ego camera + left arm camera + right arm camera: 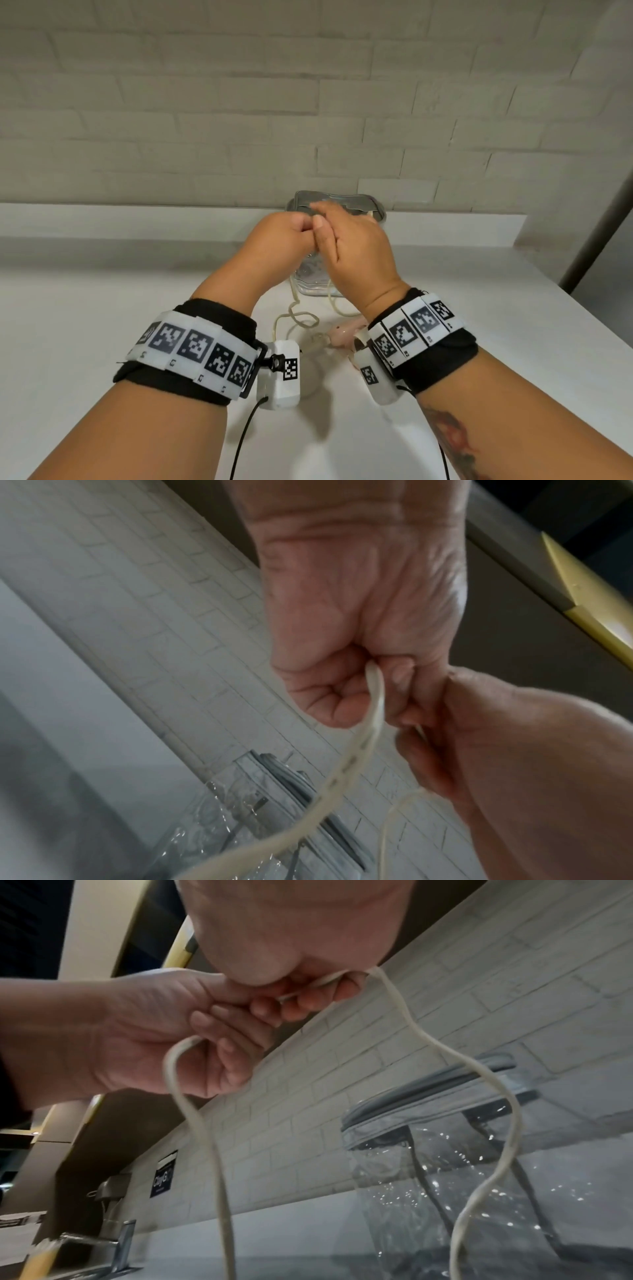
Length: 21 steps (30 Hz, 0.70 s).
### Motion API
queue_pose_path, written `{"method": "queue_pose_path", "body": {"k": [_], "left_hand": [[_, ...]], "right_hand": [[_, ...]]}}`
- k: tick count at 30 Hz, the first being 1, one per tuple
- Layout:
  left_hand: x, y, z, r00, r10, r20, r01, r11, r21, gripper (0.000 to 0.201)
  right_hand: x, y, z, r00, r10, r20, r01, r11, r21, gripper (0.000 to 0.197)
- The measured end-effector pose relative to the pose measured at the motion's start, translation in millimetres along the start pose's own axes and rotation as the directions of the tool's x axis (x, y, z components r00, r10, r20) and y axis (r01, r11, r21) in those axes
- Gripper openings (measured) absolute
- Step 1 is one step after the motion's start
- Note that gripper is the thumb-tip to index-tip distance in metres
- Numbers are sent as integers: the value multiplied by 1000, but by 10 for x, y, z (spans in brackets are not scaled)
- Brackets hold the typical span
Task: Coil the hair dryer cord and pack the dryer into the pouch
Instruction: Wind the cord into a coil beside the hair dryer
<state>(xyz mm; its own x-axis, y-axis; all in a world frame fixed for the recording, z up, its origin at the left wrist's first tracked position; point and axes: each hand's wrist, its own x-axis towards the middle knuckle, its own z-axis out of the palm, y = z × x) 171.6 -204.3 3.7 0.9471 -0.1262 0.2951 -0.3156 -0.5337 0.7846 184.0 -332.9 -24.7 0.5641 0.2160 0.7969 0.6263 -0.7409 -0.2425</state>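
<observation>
white counter (pixel 102 308) | brick wall (pixel 205 102) | left hand (pixel 277 236), right hand (pixel 356 243) both pinch cord (pixel 212 1150)

The head view looks down from above and behind the pouch (pixel 337 205), toward the brick wall (pixel 308 102), forearms filling its lower half. The left wrist view sits close under the left hand (pixel 359 620), facing up past it with the pouch (pixel 274 791) below. The right wrist view looks up from low in front of the pouch (pixel 445 1118); all three share pouch and wall.
</observation>
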Motion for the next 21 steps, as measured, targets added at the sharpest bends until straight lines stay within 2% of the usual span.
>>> {"method": "queue_pose_path", "body": {"k": [3,5,8,11,12,13,14,15,17,18,21], "left_hand": [[-52,-73,-12,992,-58,110,83,966,-244,27],[-89,-139,-63,989,-76,127,117,926,-359,31],[-113,-225,-128,992,-66,109,106,905,-413,33],[-81,-287,-124,995,-91,43,101,906,-411,33],[-67,-297,-114,994,-104,25,105,906,-410,33],[-51,-309,-99,994,-111,17,108,905,-412,33],[-40,-312,-77,993,-115,21,114,904,-413,33],[-26,-311,-50,993,-118,26,118,909,-400,34],[-3,-270,11,993,-116,35,121,937,-328,31],[7,-224,42,993,-114,36,119,950,-290,27],[59,-45,83,992,-125,34,127,987,-103,26]], "right_hand": [[20,76,-48,993,99,-65,-100,995,-13,43],[94,214,-110,963,263,-60,-263,965,5,41],[170,516,-175,864,498,-74,-497,867,38,40],[106,806,-169,749,650,-129,-647,759,75,40],[75,866,-152,730,671,-128,-671,740,49,41],[49,882,-139,737,666,-116,-670,742,2,40],[38,858,-123,767,635,-95,-640,767,-43,38],[43,786,-109,820,567,-79,-572,817,-68,35],[79,511,-92,933,354,-66,-357,933,-49,33],[98,338,-80,969,239,-66,-240,971,-14,35],[142,-38,-1,999,-13,-50,16,998,60,38]]}}
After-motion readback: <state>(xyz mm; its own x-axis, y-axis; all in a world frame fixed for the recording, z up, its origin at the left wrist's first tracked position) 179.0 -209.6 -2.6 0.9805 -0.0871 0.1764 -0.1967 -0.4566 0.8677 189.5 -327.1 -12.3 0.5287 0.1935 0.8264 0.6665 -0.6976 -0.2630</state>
